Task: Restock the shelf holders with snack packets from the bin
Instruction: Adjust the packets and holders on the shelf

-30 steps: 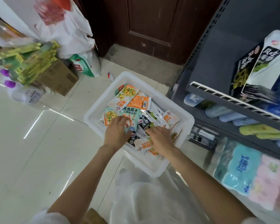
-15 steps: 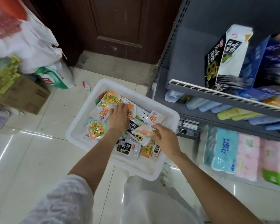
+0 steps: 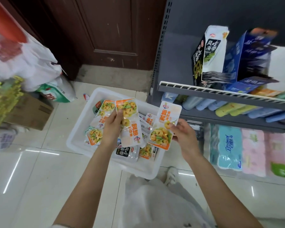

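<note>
White bin (image 3: pixel 82 129) on the tiled floor, beside the shelf's lower left corner, holding loose snack packets (image 3: pixel 127 153) toward its near and right sides. Left hand (image 3: pixel 112 127): fingers curled round an orange-trimmed packet (image 3: pixel 130 125), lifted over the bin's middle. Right hand (image 3: pixel 184 135): fingertips pinching a second matching packet (image 3: pixel 164 125) above the bin's right edge, below the cardboard shelf holders (image 3: pixel 211 58).

Both forearms bare from elbow to wrist, left hand (image 3: pixel 113 127) and right hand (image 3: pixel 185 137) ungloved, no rings or watch visible, white textured short sleeve edge (image 3: pixel 59 225) at left elbow, pale grey-white trousers (image 3: pixel 155 203), white shoe (image 3: pixel 171 176) just beside trousers
</note>
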`<state>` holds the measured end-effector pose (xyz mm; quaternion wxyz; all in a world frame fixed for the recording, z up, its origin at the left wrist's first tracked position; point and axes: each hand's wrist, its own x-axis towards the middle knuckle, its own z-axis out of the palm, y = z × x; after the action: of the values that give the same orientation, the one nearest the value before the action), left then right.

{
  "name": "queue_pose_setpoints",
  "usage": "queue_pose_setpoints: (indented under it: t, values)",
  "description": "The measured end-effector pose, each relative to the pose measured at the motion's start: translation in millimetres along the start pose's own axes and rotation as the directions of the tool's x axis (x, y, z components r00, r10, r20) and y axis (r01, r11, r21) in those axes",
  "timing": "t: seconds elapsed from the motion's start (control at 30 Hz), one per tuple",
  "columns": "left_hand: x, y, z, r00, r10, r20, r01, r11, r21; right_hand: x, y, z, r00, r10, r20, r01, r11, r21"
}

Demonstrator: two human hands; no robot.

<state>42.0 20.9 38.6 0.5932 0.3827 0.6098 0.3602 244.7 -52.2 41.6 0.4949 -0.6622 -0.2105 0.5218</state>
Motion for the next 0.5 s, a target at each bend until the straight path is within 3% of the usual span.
queue_pose_setpoints:
  t: [0.1, 0.27, 0.4, 0.5]
  values:
    - [-5, 1, 6, 0.985, -0.143, 0.099, 0.159, 0.971, -0.178, -8, -3, -12, 0.999, -0.038, 0.002, 0.038, 0.999, 0.014]
    - [-27, 12, 31, 0.953, -0.091, 0.29, 0.101, 0.995, -0.02, -15, -11, -43, 0.994, -0.093, -0.05, 0.093, 0.996, 0.004]
    - [-42, 17, 68, 0.931, 0.032, 0.365, -0.104, 0.978, 0.181, -13, -23, -91, 0.974, -0.194, -0.118, 0.177, 0.975, -0.136]
    - [-50, 24, 108, 0.884, 0.145, 0.445, -0.34, 0.853, 0.396, -12, -30, -145, 0.939, -0.315, -0.138, 0.256, 0.908, -0.332]
